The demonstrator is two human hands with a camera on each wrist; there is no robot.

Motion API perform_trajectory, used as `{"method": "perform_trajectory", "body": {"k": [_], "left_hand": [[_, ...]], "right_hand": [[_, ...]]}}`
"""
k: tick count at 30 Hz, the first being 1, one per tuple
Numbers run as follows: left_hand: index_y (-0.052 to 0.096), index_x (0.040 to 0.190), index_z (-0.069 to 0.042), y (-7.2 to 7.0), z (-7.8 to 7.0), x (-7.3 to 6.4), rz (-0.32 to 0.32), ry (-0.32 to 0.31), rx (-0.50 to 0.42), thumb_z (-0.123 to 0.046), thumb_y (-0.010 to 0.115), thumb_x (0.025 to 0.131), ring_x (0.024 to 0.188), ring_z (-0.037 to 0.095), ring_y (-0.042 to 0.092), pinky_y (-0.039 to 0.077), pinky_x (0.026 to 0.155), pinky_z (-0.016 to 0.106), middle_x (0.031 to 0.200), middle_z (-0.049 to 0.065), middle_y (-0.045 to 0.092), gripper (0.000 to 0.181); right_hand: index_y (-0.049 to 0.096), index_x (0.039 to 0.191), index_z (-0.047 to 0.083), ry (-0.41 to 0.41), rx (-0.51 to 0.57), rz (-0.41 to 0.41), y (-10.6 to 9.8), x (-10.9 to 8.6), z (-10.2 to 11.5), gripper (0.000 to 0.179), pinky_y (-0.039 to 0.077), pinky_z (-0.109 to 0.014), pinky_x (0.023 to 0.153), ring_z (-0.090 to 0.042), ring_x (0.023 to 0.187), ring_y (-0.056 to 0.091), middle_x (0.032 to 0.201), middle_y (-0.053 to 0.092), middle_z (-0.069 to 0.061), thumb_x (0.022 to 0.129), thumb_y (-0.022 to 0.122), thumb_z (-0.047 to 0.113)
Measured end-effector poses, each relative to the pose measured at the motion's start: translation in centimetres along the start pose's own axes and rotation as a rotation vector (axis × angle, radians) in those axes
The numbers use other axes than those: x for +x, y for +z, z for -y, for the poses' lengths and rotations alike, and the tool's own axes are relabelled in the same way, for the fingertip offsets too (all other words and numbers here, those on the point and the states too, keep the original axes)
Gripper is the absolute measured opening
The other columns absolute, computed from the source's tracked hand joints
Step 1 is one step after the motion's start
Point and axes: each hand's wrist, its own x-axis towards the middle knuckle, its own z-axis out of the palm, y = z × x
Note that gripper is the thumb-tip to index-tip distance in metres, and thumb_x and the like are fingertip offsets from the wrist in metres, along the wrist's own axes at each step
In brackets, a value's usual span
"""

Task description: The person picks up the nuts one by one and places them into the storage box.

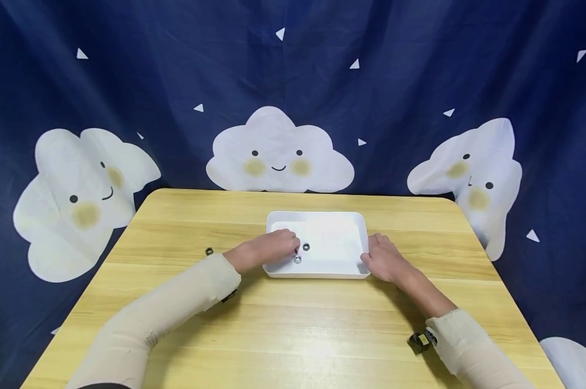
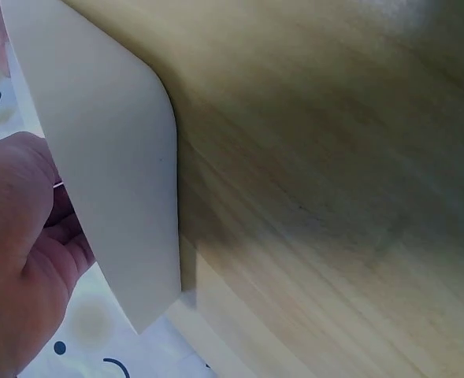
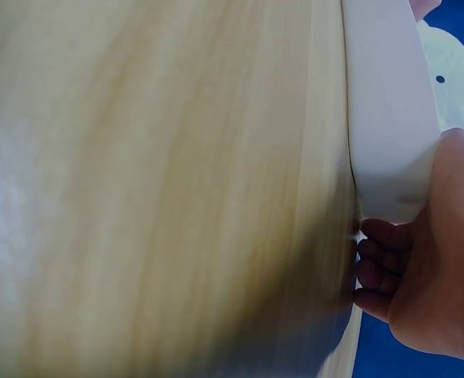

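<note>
head: two nuts (image 1: 306, 247) inside tray (image 1: 337, 237) | right wrist: right hand (image 3: 435, 260), fingers (image 3: 380, 231) curled

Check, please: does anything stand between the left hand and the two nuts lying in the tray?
Nothing visible does. In the head view, the left hand reaches over the rim into the white tray, close beside the dark nut and the silver nut. The left wrist view cannot confirm this: neither nut shows there.

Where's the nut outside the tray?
In the head view, the nut lies on the table, left of the white tray, just beyond the left sleeve cuff.
</note>
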Motion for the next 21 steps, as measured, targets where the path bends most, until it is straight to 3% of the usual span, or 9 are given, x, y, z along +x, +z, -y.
{"method": "perform_trajectory", "body": {"k": [7,15,21], "left_hand": [[0.072,0.113,-0.001,0.0,0.3,-0.8,-0.110,-0.006,-0.036,-0.013,0.062,0.104,0.099,0.024,0.070,0.058,0.095,0.034,0.105,0.011,0.073,0.018],[0.072,0.121,-0.002,-0.7,0.7,-2.0,-0.133,-0.064,-0.110,-0.011,0.062,0.104,0.113,0.025,0.070,0.057,0.102,0.035,0.120,0.011,0.074,0.021],[0.072,0.118,-0.003,-1.1,0.9,-3.3,-0.185,-0.101,-0.095,-0.012,0.067,0.101,0.107,0.024,0.070,0.058,0.098,0.035,0.114,0.011,0.074,0.019]], "right_hand": [[0.048,0.135,-0.018,0.000,0.001,0.000,0.1,0.0,0.1,0.054,0.043,-0.055,0.099,-0.039,0.114,0.050,0.123,0.056,-0.025,0.099,0.046,0.023],[0.048,0.136,-0.018,-0.001,0.004,-0.004,-0.1,0.0,0.0,0.055,0.042,-0.055,0.099,-0.040,0.114,0.049,0.122,0.056,-0.025,0.099,0.046,0.022],[0.049,0.135,-0.018,-0.005,0.022,-0.006,0.1,0.0,0.2,0.054,0.042,-0.056,0.099,-0.041,0.114,0.049,0.122,0.055,-0.025,0.099,0.046,0.023]]}}
